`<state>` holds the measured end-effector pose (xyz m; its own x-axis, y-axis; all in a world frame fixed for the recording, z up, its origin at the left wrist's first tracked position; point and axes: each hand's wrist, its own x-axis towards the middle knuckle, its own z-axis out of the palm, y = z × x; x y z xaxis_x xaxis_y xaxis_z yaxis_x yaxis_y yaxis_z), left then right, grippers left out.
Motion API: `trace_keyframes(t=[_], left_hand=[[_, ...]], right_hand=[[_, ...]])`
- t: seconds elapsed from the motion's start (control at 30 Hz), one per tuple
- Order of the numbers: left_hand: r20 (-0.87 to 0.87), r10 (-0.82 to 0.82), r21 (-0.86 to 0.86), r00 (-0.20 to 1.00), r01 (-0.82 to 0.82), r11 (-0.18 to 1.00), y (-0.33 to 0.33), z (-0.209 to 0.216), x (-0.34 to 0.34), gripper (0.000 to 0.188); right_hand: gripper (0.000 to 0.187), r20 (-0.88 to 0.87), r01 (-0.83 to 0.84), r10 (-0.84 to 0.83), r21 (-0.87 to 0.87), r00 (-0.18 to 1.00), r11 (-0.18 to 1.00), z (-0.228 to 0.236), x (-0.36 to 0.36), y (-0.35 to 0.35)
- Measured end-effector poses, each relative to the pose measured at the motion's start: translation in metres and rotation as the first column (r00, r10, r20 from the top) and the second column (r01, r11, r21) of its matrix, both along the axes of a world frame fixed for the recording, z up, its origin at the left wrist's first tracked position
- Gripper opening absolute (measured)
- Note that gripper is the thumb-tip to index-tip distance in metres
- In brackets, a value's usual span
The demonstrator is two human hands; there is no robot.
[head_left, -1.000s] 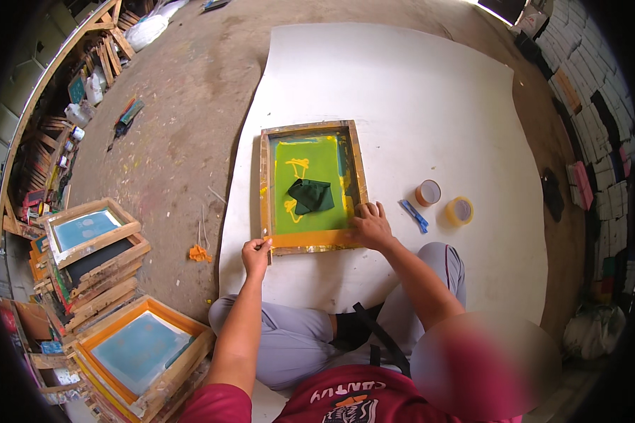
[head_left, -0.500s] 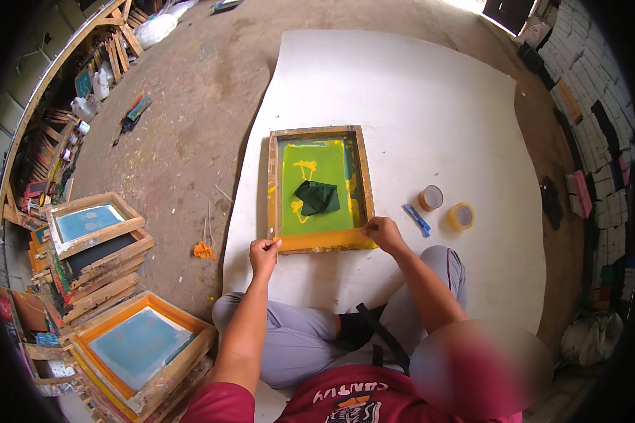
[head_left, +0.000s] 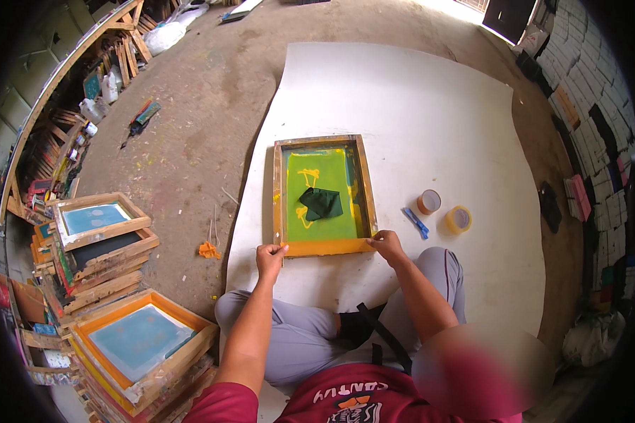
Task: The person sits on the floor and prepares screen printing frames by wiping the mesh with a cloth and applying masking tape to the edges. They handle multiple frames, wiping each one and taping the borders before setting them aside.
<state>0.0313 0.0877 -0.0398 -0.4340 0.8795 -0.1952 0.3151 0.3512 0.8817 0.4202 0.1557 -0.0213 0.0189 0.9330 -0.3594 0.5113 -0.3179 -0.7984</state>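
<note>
Head view: the wooden-framed printing screen with green mesh [head_left: 323, 195] lies flat on the large white sheet [head_left: 430, 113] spread over the floor, directly ahead of the seated person. The left hand [head_left: 270, 258] grips the frame's near left corner, fingers curled. The right hand [head_left: 387, 244] grips the near right corner. A dark folded cloth [head_left: 321, 203] rests on the mesh. Two tape rolls [head_left: 444, 211] lie to the right.
</note>
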Motion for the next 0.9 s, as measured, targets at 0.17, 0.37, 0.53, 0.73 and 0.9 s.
trace_keyframes(t=[0.17, 0.37, 0.53, 0.73, 0.9], left_hand=[[0.049, -0.076, -0.134, 0.996, 0.081, 0.988, -0.033, 0.020, 0.005, 0.031], [0.034, -0.044, -0.069, 0.998, 0.046, 0.997, -0.031, 0.057, 0.017, 0.024], [0.184, -0.025, -0.013, 0.983, 0.027, 1.000, -0.017, 0.035, 0.011, 0.022], [0.270, -0.009, -0.042, 0.963, 0.021, 0.999, -0.011, 0.031, 0.013, 0.019], [0.333, 0.040, -0.068, 0.942, -0.019, 0.998, -0.015, 0.047, 0.002, 0.016]], right_hand=[[0.033, 0.027, -0.067, 0.069, -0.078, 0.997, 0.995, 0.020, 0.016, -0.021], [0.018, 0.049, -0.071, 0.069, 0.037, 0.996, 0.997, 0.040, 0.012, -0.018], [0.019, -0.114, 0.046, -0.050, -0.038, 0.992, 0.998, 0.018, 0.013, -0.010], [0.019, 0.017, 0.093, -0.092, -0.064, 0.996, 0.994, 0.037, 0.004, -0.014], [0.019, -0.104, 0.111, -0.133, -0.193, 0.986, 0.975, 0.044, -0.006, -0.005]])
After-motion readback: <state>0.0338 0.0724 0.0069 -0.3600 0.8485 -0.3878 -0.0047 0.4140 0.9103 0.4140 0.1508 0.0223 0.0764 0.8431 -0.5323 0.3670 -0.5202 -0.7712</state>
